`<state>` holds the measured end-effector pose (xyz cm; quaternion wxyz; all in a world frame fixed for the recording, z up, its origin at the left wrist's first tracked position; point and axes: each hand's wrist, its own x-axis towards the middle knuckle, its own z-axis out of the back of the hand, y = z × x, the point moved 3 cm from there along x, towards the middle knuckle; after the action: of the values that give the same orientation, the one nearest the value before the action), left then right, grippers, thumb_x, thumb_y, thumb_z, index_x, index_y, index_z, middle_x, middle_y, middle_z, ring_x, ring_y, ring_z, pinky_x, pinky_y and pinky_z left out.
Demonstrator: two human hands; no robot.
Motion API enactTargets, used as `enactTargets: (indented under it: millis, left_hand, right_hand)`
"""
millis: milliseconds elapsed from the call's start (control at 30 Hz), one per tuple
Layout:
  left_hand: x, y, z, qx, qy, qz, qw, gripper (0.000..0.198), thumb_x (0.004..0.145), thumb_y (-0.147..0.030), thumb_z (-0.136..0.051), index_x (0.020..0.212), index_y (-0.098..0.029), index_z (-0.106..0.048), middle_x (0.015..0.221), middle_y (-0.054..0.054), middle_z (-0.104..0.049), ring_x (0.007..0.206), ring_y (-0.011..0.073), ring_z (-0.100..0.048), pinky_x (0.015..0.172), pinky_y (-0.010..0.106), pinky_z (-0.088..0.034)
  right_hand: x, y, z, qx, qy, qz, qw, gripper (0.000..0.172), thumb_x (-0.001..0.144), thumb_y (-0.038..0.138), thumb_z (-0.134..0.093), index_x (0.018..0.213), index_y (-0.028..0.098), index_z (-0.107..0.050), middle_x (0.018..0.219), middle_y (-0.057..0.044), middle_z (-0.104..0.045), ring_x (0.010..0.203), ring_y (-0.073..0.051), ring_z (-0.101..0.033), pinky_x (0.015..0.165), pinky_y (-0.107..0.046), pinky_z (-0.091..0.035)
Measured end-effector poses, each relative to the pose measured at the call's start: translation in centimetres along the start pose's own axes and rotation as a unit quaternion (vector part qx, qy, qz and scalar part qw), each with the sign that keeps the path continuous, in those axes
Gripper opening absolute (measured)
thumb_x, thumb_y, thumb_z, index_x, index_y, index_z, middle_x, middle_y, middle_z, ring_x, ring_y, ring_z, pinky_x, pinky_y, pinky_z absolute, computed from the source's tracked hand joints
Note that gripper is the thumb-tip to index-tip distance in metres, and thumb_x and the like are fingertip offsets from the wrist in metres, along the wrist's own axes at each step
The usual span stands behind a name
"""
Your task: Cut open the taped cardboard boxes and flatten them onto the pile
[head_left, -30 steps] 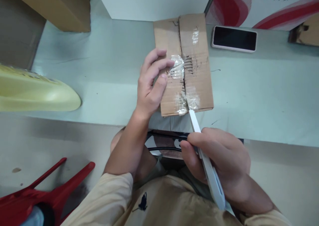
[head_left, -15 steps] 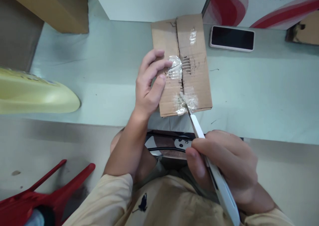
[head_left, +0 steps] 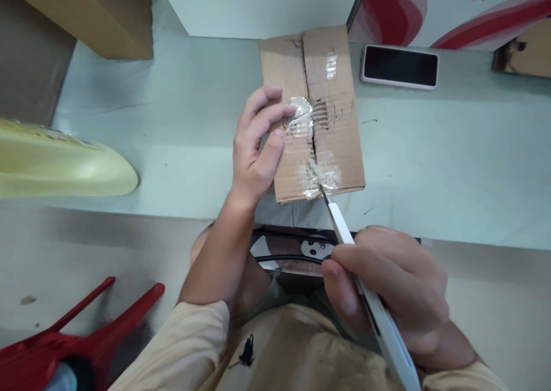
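Note:
A flat cardboard box (head_left: 338, 98) lies on the pale green table cover, its centre seam running away from me. Clear tape patches (head_left: 301, 118) sit at its middle and near edge, wrinkled and frayed. My left hand (head_left: 260, 138) rests on the box's left side with fingers spread and slightly bent, the fingertips on the middle tape. In my right hand (head_left: 387, 282) is a white utility knife (head_left: 340, 224), gripped along its handle. Its thin blade points at the tape by the near edge. Whether the tip is in the tape or just over it I cannot tell.
A phone (head_left: 399, 66) lies right of the box. Behind stand a white box (head_left: 267, 6) and a red-and-white carton (head_left: 391, 12). At left are a yellow bottle (head_left: 64, 160) and a brown carton (head_left: 112, 18). A red stool (head_left: 90, 345) stands on the floor.
The knife blade has slid a short way toward me along the near-edge tape, with my right hand shifting slightly right. My left hand keeps its place on the box.

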<state>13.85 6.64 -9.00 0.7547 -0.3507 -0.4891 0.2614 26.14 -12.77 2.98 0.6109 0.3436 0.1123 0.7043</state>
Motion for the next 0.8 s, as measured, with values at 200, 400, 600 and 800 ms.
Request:
enactTargets:
  millis: [200,400,600,800]
  left_hand:
    - [0.04,-0.06,0.03,-0.004,0.004,-0.003,1.0,0.044,0.1,-0.067,-0.052,0.119,-0.032,-0.073,0.145,0.007,-0.063,0.141,0.0318,-0.06,0.126,0.052,-0.046]
    - [-0.01,-0.03,0.02,-0.001,0.008,-0.003,1.0,0.045,0.101,-0.066,-0.052,0.12,-0.031,-0.072,0.147,0.006,-0.062,0.142,0.0322,-0.059,0.125,0.053,-0.049]
    - [0.06,0.03,-0.04,0.0,0.012,-0.023,1.0,0.042,0.103,-0.065,-0.05,0.119,-0.031,-0.069,0.146,0.002,-0.062,0.141,0.0298,-0.059,0.124,0.059,-0.051]
    - [0.1,-0.17,0.04,0.007,0.002,0.003,1.0,0.045,0.1,-0.068,-0.051,0.118,-0.033,-0.071,0.145,0.006,-0.064,0.143,0.0319,-0.058,0.125,0.053,-0.048]
  right_hand:
    - [0.06,-0.15,0.39,0.002,0.005,0.018,1.0,0.031,0.091,0.011,-0.059,0.061,0.017,-0.057,0.053,0.004,-0.04,0.051,-0.007,-0.03,0.051,-0.026,-0.031]
    - [-0.21,0.01,0.78,0.006,-0.009,0.024,1.0,0.032,0.091,0.011,-0.06,0.061,0.018,-0.053,0.053,0.004,-0.039,0.052,-0.008,-0.029,0.051,-0.026,-0.03]
    - [-0.7,-0.44,0.95,0.037,-0.016,0.027,0.999,0.018,0.09,0.011,-0.061,0.077,0.02,-0.054,0.06,0.004,-0.038,0.056,-0.01,-0.03,0.054,-0.029,-0.027]
    - [-0.87,-0.93,1.0,0.019,-0.023,0.051,0.998,0.015,0.093,0.014,-0.058,0.081,0.021,-0.054,0.061,0.004,-0.034,0.055,-0.01,-0.029,0.054,-0.028,-0.027]
